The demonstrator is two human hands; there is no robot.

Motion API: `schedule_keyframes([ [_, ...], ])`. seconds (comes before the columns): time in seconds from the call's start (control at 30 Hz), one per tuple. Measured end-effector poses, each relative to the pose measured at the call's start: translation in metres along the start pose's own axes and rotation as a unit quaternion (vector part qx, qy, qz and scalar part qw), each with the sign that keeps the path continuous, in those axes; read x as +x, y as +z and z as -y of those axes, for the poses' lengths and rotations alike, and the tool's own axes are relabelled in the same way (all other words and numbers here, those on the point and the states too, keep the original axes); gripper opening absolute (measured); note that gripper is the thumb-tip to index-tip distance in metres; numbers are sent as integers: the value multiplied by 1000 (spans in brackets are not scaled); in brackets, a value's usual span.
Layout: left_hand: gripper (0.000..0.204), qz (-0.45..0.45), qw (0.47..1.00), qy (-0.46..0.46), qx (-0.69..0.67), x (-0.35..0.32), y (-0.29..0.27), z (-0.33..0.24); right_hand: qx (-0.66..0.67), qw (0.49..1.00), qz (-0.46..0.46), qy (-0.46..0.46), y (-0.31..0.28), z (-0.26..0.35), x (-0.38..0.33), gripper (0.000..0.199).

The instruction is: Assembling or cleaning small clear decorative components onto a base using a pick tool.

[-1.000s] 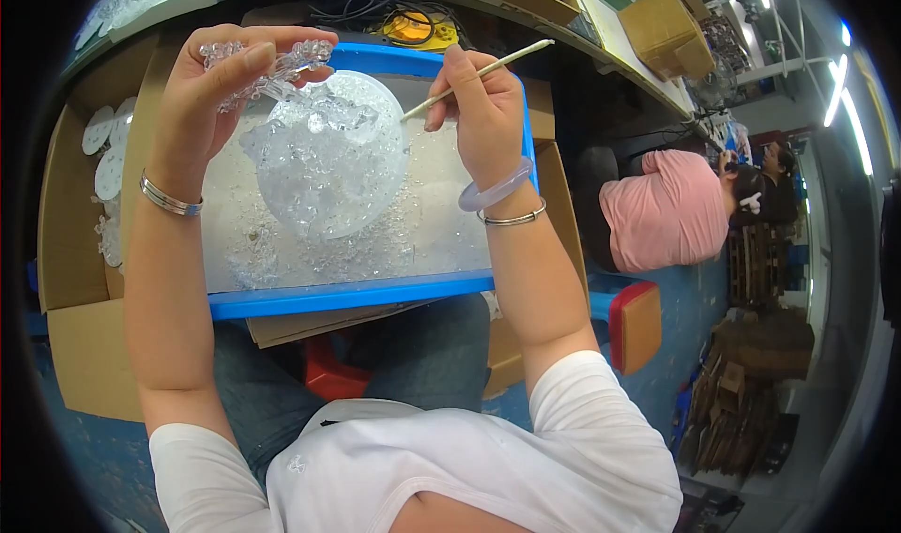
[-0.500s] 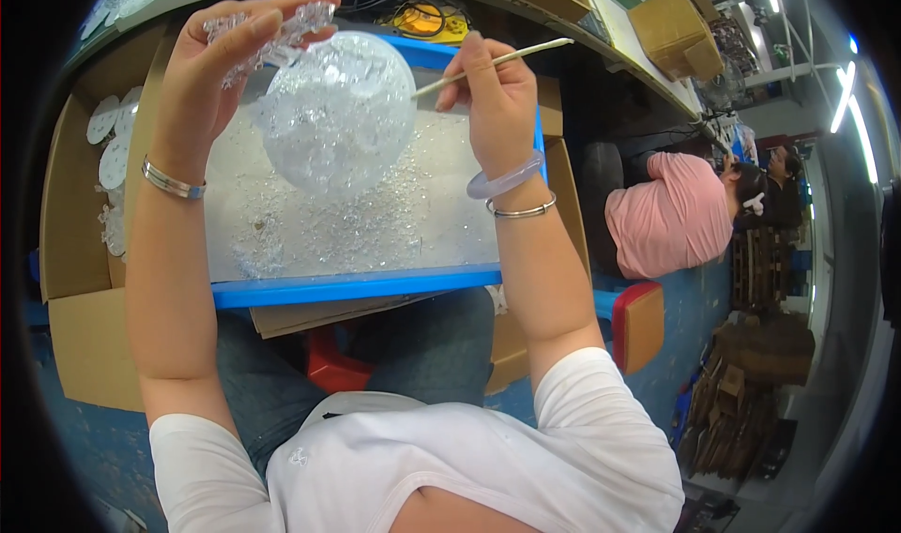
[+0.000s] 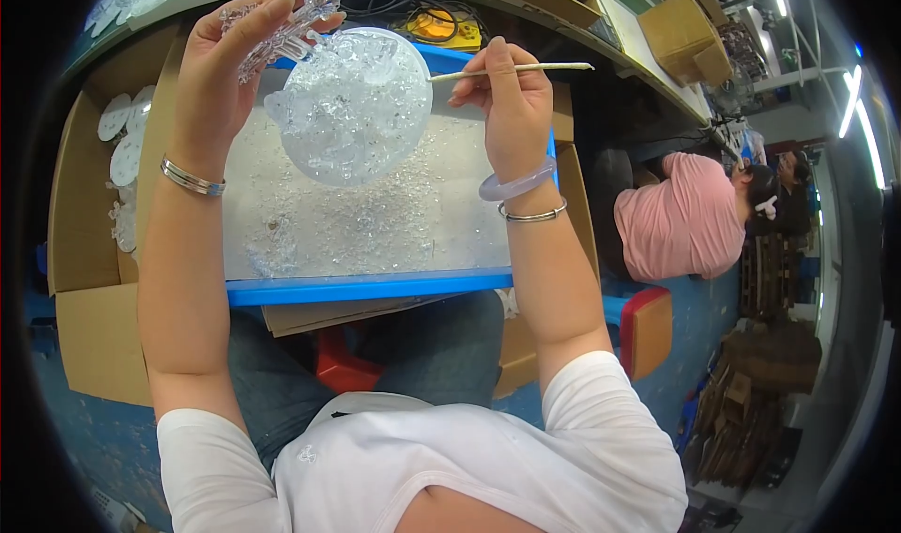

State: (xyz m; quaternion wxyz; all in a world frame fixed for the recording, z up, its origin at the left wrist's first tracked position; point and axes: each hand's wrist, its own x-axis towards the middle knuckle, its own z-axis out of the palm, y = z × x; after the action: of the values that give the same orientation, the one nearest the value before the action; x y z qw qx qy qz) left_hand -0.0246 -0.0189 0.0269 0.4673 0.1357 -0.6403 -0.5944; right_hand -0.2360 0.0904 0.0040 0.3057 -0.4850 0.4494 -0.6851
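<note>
Two hands work above the blue-rimmed tray [image 3: 375, 287]: the left hand [image 3: 230, 59] grips a clear crystal ornament [image 3: 352, 106] by its stem, holding the round piece over the tray's far end; the right hand [image 3: 507, 101] pinches a thin stick [image 3: 526, 68] against its edge. Brown cardboard boxes [image 3: 80, 214] flank the tray's left side, holding white discs [image 3: 127, 139].

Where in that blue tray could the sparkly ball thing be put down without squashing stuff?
The blue-rimmed tray has room on its right side, between the right hand holding the thin pale stick and the front rim, with only fine glitter there. The left front holds thicker clear bits. The left hand holds the round clear glittery ornament above the back.
</note>
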Motion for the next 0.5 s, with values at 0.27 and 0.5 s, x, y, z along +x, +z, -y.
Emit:
schedule_keyframes([
  [0.27, 29, 24, 999, 17, -31, 0, -4, 4, 22, 1000, -12, -18, 2, 1, -1, 27],
  [0.5, 30, 15, 1000, 17, -21, -1, -3, 3, 15, 1000, -3, -5, 3, 1, -1, 27],
])
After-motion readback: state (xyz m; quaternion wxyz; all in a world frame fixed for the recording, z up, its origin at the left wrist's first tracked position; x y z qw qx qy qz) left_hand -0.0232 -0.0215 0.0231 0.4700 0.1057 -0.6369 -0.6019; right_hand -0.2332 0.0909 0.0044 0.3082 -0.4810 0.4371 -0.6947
